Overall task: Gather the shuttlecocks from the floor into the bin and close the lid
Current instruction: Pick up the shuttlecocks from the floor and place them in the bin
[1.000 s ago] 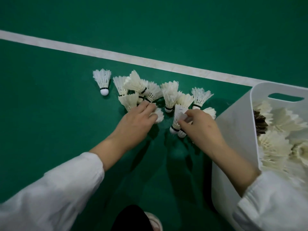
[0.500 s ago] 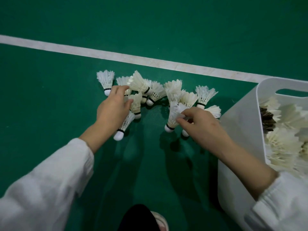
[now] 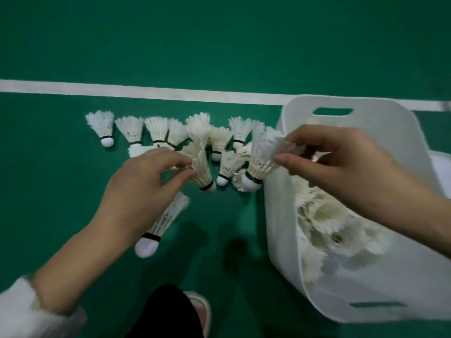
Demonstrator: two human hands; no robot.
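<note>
- both hands have come up off the floor (image 3: 61, 203) since a moment ago: the right hand (image 3: 341, 172) has swung right to the bin (image 3: 280, 228), and the left hand (image 3: 144, 191) has added a second shuttle.
- left hand grips two: the pinched shuttle (image 3: 201, 167), caught by its feathers between thumb and fingertips, and the tucked shuttle (image 3: 163, 223) under the palm, cork pointing near.
- right hand pinches the hanging shuttle (image 3: 260, 157) by its feathers. a second may share that pinch, but it is too blurred to tell.
- risk: the hanging shuttle's cork sits just left of the bin's left wall, so letting go now would likely drop it on the floor.
- risk: the tucked shuttle looks the loosest held and could slip as the left hand crosses to the bin. hard feather pinches may bend the vanes.
- count: two hands and one bin. at least three shuttles are held. about nine lie in the far row (image 3: 130, 130), though overlaps blur that count. the heap (image 3: 329, 215) in the bin is past counting. no lid is clearly in view.
</note>
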